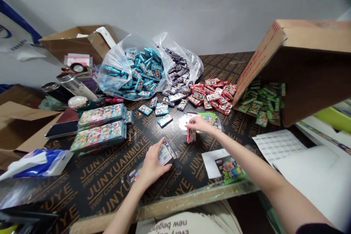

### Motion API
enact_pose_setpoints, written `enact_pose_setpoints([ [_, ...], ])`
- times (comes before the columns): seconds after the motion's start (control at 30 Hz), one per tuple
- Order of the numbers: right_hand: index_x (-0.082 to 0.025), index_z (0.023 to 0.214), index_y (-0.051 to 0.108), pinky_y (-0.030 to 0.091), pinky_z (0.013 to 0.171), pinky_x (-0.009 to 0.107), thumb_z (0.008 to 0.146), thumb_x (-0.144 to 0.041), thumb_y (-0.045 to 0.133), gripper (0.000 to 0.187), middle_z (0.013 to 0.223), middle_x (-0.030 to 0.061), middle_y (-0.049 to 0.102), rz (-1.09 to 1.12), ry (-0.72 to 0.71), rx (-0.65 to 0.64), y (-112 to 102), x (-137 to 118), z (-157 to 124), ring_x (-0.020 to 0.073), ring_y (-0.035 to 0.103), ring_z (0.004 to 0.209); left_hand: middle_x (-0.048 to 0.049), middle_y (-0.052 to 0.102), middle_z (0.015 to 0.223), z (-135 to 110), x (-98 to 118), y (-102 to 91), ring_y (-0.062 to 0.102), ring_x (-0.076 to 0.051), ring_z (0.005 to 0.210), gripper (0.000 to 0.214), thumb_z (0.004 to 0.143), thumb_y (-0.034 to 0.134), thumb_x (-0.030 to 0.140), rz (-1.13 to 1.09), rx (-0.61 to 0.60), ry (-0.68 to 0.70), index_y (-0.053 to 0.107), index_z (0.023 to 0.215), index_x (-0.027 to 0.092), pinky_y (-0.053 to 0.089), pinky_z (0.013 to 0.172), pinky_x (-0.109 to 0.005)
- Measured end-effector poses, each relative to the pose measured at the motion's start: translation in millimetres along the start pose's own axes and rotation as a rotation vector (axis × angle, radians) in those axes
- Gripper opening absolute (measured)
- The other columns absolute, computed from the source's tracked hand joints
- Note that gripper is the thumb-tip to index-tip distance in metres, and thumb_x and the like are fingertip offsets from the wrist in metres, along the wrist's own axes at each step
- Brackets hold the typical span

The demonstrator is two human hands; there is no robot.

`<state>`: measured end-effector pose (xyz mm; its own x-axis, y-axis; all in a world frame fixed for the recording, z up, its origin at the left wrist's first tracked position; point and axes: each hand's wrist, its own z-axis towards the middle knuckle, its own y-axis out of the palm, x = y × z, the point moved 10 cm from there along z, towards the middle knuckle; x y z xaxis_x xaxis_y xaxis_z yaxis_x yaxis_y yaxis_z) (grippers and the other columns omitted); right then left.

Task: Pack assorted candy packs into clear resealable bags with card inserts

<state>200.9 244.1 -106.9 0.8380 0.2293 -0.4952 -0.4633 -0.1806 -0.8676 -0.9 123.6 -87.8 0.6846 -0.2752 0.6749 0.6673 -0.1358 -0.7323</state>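
Observation:
My left hand (152, 164) curls around a small box with a white printed panel (165, 153), its thumb and forefinger on either side. Clear plastic film shows around that box, low over the dark tabletop (115, 175). In my right hand (199, 123), a small red box (191, 135) is pinched and held upright by its top end. Behind this hand lies a clear packet with a green printed card (210, 118). Another green printed packet (230, 168) rests near the front edge, below my right forearm. Loose blue boxes (165, 120) lie just beyond my hands.
Clear bags hold many blue boxes (142, 71) and purple boxes (179, 67). Red boxes (211, 95) form a pile beside a tipped carton (257, 65) with green boxes (256, 106). Wrapped multipacks (100, 128), a phone (61, 129) and tumblers (75, 86) stand left; paper sheets (276, 144) lie right.

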Motion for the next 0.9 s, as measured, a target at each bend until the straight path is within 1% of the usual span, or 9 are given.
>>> enact_pose_setpoints([
  [0.07, -0.016, 0.059, 0.064, 0.033, 0.052, 0.023, 0.070, -0.055, 0.058, 0.042, 0.052, 0.0012, 0.054, 0.020, -0.012, -0.066, 24.7, -13.9, -19.5, 0.0139, 0.050, 0.053, -0.0080, 0.048, 0.126, -1.4, 1.6, 3.4, 0.046, -0.026, 0.113, 0.083, 0.058, 0.066, 0.022, 0.007, 0.003, 0.013, 0.030, 0.134, 0.023, 0.034, 0.097, -0.042],
  [0.17, -0.016, 0.091, 0.064, 0.038, 0.060, 0.025, 0.071, -0.054, 0.059, 0.044, 0.071, 0.0050, 0.061, 0.047, -0.035, -0.047, 36.7, -25.2, -46.2, 0.0174, 0.055, 0.067, -0.0074, 0.050, 0.124, -5.2, -0.7, 6.1, 0.048, -0.026, 0.111, 0.083, 0.059, 0.067, 0.024, 0.021, -0.001, 0.002, 0.031, 0.134, 0.023, 0.035, 0.096, -0.041],
  [0.23, -0.018, 0.119, 0.050, 0.040, 0.074, 0.030, 0.066, -0.054, 0.065, 0.066, 0.098, 0.0098, 0.059, 0.080, -0.141, -0.015, 31.9, -35.1, -61.6, 0.0213, 0.055, 0.088, -0.0074, 0.052, 0.122, -9.1, -7.2, 5.0, 0.050, -0.025, 0.108, 0.084, 0.059, 0.068, 0.025, 0.020, -0.007, -0.028, 0.032, 0.134, 0.024, 0.036, 0.095, -0.041],
  [0.3, -0.022, 0.133, 0.034, 0.035, 0.088, 0.038, 0.055, -0.053, 0.073, 0.093, 0.118, 0.0130, 0.049, 0.097, -0.278, -0.023, 29.0, -46.3, -76.5, 0.0266, 0.047, 0.107, -0.0074, 0.052, 0.121, -13.1, -13.5, 4.1, 0.050, -0.025, 0.107, 0.084, 0.059, 0.068, 0.025, 0.003, -0.022, -0.053, 0.031, 0.134, 0.024, 0.037, 0.095, -0.041],
  [0.37, -0.025, 0.137, 0.028, 0.028, 0.095, 0.044, 0.051, -0.047, 0.076, 0.101, 0.123, 0.0126, 0.045, 0.095, -0.360, -0.064, 33.4, -53.6, -89.3, 0.0297, 0.041, 0.114, -0.0075, 0.048, 0.125, -16.3, -15.2, 3.9, 0.048, -0.024, 0.111, 0.086, 0.059, 0.068, 0.023, -0.022, -0.034, -0.052, 0.028, 0.135, 0.024, 0.036, 0.097, -0.040],
  [0.43, -0.025, 0.136, 0.028, 0.028, 0.095, 0.044, 0.055, -0.038, 0.074, 0.094, 0.118, 0.0107, 0.050, 0.128, -0.382, -0.068, 36.9, -57.9, -98.0, 0.0284, 0.045, 0.110, -0.0075, 0.044, 0.129, -18.6, -11.8, 5.6, 0.044, -0.024, 0.116, 0.089, 0.059, 0.067, 0.021, -0.039, -0.042, -0.029, 0.025, 0.136, 0.024, 0.033, 0.100, -0.041],
  [0.63, -0.022, 0.136, 0.028, 0.035, 0.092, 0.040, 0.065, -0.033, 0.068, 0.082, 0.124, 0.0105, 0.049, 0.250, -0.436, 0.094, 15.6, -79.5, -115.7, 0.0264, 0.047, 0.108, -0.0096, 0.041, 0.132, -21.0, 4.7, 22.2, 0.044, -0.026, 0.116, 0.101, 0.057, 0.068, 0.017, -0.038, -0.109, 0.030, 0.011, 0.140, 0.024, 0.033, 0.099, -0.044],
  [0.8, -0.018, 0.134, 0.032, 0.037, 0.088, 0.039, 0.062, -0.032, 0.069, 0.082, 0.116, 0.0114, 0.053, 0.188, -0.529, -0.099, 25.4, -101.8, -136.4, 0.0260, 0.049, 0.102, -0.0115, 0.035, 0.138, -11.1, 24.7, 25.4, 0.039, -0.026, 0.121, 0.104, 0.060, 0.063, 0.013, -0.015, -0.139, 0.144, 0.000, 0.141, 0.022, 0.029, 0.102, -0.044],
  [0.9, -0.017, 0.132, 0.032, 0.038, 0.090, 0.037, 0.060, -0.035, 0.070, 0.084, 0.119, 0.0109, 0.051, 0.251, -0.514, -0.111, 21.3, -97.8, -141.4, 0.0246, 0.049, 0.104, -0.0109, 0.032, 0.140, -6.8, 40.7, 27.7, 0.036, -0.026, 0.125, 0.103, 0.060, 0.063, 0.012, 0.003, -0.215, 0.230, 0.000, 0.141, 0.023, 0.025, 0.105, -0.045],
])
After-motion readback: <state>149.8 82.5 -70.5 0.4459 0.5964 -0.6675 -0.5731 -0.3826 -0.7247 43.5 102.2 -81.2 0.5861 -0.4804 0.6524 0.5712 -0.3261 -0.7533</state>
